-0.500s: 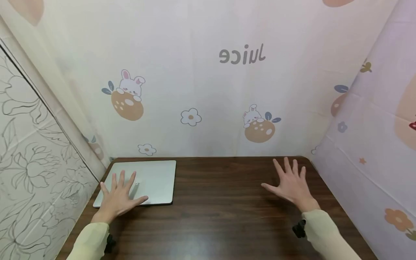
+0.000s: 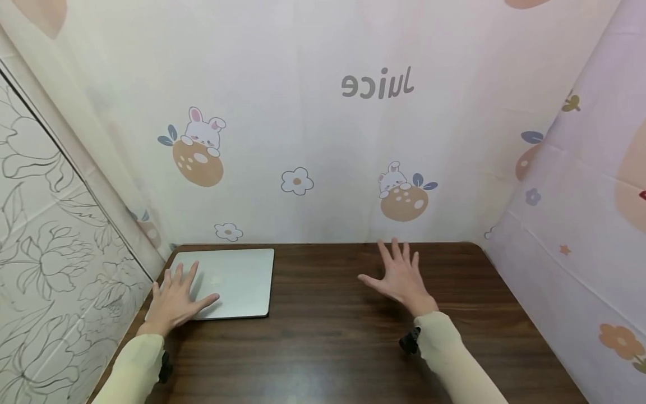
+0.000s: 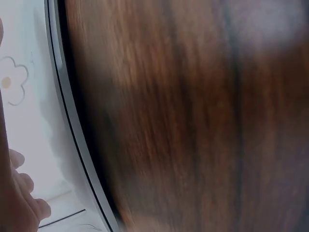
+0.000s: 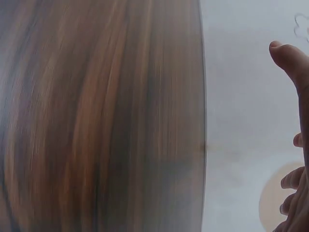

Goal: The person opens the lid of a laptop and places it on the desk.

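A closed silver laptop [image 2: 242, 280] lies at the back left of the dark wooden table [image 2: 313, 348]. Over its left part, in the head view, my left hand [image 2: 174, 300] is held with fingers spread and nothing in its grasp; whether it touches the lid I cannot tell. My right hand [image 2: 404, 280], also spread and holding nothing, is above the table right of centre, near the back edge. Part of the left hand [image 3: 24, 198] shows at the edge of the left wrist view, and part of the right hand [image 4: 294, 63] in the right wrist view.
A printed curtain [image 2: 298, 123] with rabbits and flowers hangs right behind the table. Another patterned curtain [image 2: 580, 224] stands along the right side, and a flower-patterned panel [image 2: 50, 258] along the left. A dark device [image 2: 410, 340] sits at the right wrist.
My right hand has moved left across the table, fingers still spread. The left hand has shifted slightly left over the laptop. The laptop stays where it was.
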`<action>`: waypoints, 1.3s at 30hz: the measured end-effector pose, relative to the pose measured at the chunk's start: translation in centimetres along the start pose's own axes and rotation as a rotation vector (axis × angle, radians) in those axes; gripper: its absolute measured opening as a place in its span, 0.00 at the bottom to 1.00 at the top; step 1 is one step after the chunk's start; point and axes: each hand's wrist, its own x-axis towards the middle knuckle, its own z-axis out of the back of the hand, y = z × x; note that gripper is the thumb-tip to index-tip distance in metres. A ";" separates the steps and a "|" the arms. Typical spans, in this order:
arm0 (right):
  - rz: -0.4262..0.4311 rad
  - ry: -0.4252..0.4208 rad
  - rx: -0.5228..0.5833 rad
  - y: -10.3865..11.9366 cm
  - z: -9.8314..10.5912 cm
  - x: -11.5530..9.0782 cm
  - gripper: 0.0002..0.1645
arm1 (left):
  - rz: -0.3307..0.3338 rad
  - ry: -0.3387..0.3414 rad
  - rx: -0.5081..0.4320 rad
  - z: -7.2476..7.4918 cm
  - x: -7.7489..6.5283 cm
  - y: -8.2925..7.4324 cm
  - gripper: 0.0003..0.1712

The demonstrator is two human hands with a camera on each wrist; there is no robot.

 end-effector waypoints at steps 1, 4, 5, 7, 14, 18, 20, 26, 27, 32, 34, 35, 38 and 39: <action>0.002 0.003 0.005 0.6 -0.3 0.1 0.70 | 0.005 0.004 -0.008 0.0 0.1 0.2 0.67; 0.013 0.018 0.023 2.4 -1.4 0.2 0.69 | 0.020 0.010 -0.025 -0.2 0.5 0.6 0.67; 0.021 0.022 0.032 3.1 -1.8 0.2 0.69 | 0.022 0.012 -0.030 -0.2 0.6 0.7 0.67; 0.028 0.043 0.050 4.3 -2.5 0.1 0.69 | 0.027 0.018 -0.039 -0.2 0.9 0.9 0.66; 0.081 0.089 0.093 8.5 -4.9 0.8 0.70 | 0.092 0.054 -0.093 0.0 2.0 1.4 0.67; 0.134 0.100 0.131 11.1 -6.0 1.7 0.71 | 0.115 0.067 -0.107 0.1 2.4 1.8 0.67; 0.152 0.114 0.140 12.3 -6.5 2.2 0.71 | 0.119 0.072 -0.113 0.0 2.6 2.0 0.67; 0.193 0.176 0.176 15.6 -7.7 3.4 0.71 | 0.133 0.075 -0.123 -0.4 3.2 2.6 0.67; 0.197 0.183 0.186 16.0 -7.8 3.5 0.71 | 0.131 0.073 -0.124 -0.5 3.3 2.7 0.67; 0.200 0.213 0.202 18.0 -8.8 4.0 0.71 | 0.122 0.058 -0.150 -0.8 4.0 2.7 0.67; 0.200 0.228 0.200 18.7 -9.3 4.1 0.72 | 0.128 0.055 -0.158 -0.9 4.0 2.9 0.68; 0.201 0.237 0.207 19.0 -9.6 4.1 0.72 | 0.136 0.058 -0.161 -0.9 3.9 3.1 0.68; 0.196 0.256 0.229 20.0 -10.3 4.1 0.71 | 0.154 0.062 -0.160 -0.9 3.8 3.7 0.69; 0.192 0.258 0.236 20.2 -10.5 4.1 0.71 | 0.158 0.062 -0.160 -0.9 3.8 3.8 0.69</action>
